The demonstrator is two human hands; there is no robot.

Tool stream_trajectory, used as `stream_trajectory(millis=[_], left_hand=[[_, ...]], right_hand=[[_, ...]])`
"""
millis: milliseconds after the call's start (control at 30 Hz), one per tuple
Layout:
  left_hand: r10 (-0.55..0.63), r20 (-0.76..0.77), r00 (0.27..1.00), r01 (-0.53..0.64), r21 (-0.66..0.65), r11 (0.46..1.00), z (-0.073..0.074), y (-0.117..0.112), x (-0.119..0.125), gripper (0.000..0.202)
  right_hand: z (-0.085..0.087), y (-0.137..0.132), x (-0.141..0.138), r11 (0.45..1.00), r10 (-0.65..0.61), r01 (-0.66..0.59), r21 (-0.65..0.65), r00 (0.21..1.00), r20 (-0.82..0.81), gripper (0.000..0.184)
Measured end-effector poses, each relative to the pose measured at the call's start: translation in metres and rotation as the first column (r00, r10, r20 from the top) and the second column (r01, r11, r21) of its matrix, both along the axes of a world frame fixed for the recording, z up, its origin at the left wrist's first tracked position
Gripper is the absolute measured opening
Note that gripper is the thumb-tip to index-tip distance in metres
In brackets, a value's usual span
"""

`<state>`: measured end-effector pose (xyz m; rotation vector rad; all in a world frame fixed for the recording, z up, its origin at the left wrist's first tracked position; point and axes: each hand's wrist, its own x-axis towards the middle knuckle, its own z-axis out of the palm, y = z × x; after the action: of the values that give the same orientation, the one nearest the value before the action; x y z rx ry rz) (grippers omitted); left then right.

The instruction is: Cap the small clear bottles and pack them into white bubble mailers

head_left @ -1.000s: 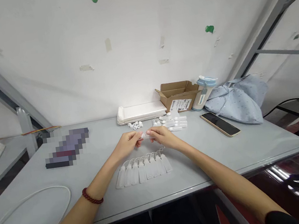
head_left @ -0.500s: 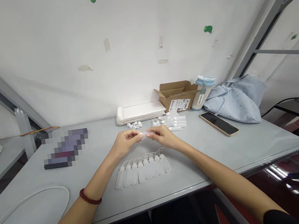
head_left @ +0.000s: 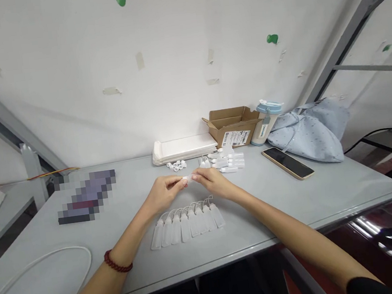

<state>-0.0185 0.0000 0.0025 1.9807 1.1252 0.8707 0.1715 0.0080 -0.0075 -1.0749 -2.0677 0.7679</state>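
My left hand (head_left: 164,192) and my right hand (head_left: 215,181) meet above the middle of the table, fingertips pinched. Between them is a small translucent plastic bottle (head_left: 189,179), gripped at both ends and mostly hidden by the fingers. Below the hands lies a row of several flat translucent squeeze bottles (head_left: 175,230) with thin bent spouts pointing away from me. Just beyond my left fingers is a cluster of loose white caps (head_left: 177,165). Behind my right hand more small bottles (head_left: 232,162) are piled loosely.
Behind the piles stand a stack of white trays (head_left: 185,147), an open cardboard box (head_left: 236,137) and a blue-lidded cup (head_left: 265,125). A phone (head_left: 287,163) and a light blue bag (head_left: 306,137) lie right. A blurred purple object (head_left: 90,195) and a white cable (head_left: 50,250) are left.
Both hands keep their pinch at nearly the same place. The left fingers have shifted slightly around the small bottle, and less of it shows now.
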Motion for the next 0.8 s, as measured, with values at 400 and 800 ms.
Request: stream_trajectory(millis=[400,800], left_hand=[[0.022,0.066,0.998,-0.020,-0.024,1.000,0.003,-0.011,0.012,0.042],[0.068,-0.177,0.982,-0.045,0.131,0.990,-0.003,-0.009,0.016,0.038]], right_hand=[[0.013,-0.005,-0.001,0.999,-0.018,0.023,0.042,0.993,-0.120,0.039],[0.001,0.003,-0.006,0.987,-0.156,0.157,-0.019,0.987,0.042,0.042]])
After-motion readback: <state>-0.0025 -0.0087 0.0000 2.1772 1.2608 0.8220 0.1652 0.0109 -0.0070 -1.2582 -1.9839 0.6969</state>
